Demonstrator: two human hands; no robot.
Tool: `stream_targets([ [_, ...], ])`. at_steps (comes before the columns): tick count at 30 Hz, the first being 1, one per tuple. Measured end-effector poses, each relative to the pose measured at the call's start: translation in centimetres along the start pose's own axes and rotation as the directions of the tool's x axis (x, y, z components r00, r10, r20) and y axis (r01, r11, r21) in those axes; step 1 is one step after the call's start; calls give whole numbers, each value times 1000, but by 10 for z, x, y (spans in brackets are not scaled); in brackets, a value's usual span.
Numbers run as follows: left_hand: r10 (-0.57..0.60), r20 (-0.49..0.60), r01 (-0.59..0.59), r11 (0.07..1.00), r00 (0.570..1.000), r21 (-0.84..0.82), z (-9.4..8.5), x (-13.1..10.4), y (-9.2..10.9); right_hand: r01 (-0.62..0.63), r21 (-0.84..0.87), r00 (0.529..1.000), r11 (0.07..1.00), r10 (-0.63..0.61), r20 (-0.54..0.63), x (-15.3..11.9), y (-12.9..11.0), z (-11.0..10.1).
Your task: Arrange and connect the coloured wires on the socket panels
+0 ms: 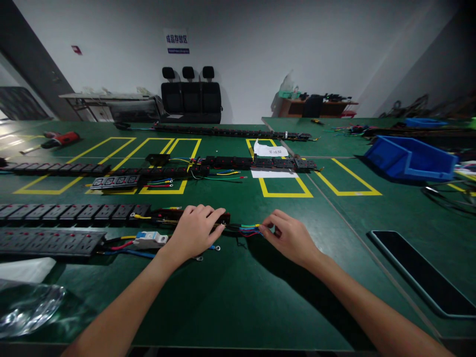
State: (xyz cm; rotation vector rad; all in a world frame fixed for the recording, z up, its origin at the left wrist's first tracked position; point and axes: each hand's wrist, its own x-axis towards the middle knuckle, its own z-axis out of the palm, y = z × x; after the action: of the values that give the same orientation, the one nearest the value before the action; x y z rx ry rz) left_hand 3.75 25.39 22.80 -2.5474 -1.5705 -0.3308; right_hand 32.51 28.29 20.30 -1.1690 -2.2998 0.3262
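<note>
My left hand [197, 230] lies over a dark narrow module [224, 218] with wires, its fingers curled down onto it. Blue, green-yellow and red wires [248, 229] leave the module's right end, and my right hand [286, 235] pinches their tips between thumb and fingers. Left of my hands lies a black socket strip [74, 213] with a yellow wire and ring terminal. Nearer me is a second socket strip [52, 242], whose wires run to a grey-and-blue circuit breaker [150, 239]. Ring terminals [217, 248] on blue wires show just below my left hand.
A phone [424, 272] lies at the right, with a blue bin [409, 158] behind it. More socket strips [253, 162] lie across the green table [334, 218], some with loose wires. At the far left is a red power drill [61, 140]; clear plastic [29, 307] sits at the near left.
</note>
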Motion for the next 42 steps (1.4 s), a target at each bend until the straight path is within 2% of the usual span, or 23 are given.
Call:
stream_targets([
  [8,-4,0,4,1000,1000,5,0,1,1,-47,229,998,972,54,-25,2,-7,-4],
  [11,-3,0,3,1000,1000,5,0,1,1,-70,263,996,962,80,-27,3,-7,-4],
  [28,4,0,-4,1000,1000,-3,0,0,0,-70,-16,996,997,71,46,-1,-3,0],
  [42,-10,10,10,1000,1000,-18,0,1,1,-72,-43,995,996,75,69,0,-5,-2],
])
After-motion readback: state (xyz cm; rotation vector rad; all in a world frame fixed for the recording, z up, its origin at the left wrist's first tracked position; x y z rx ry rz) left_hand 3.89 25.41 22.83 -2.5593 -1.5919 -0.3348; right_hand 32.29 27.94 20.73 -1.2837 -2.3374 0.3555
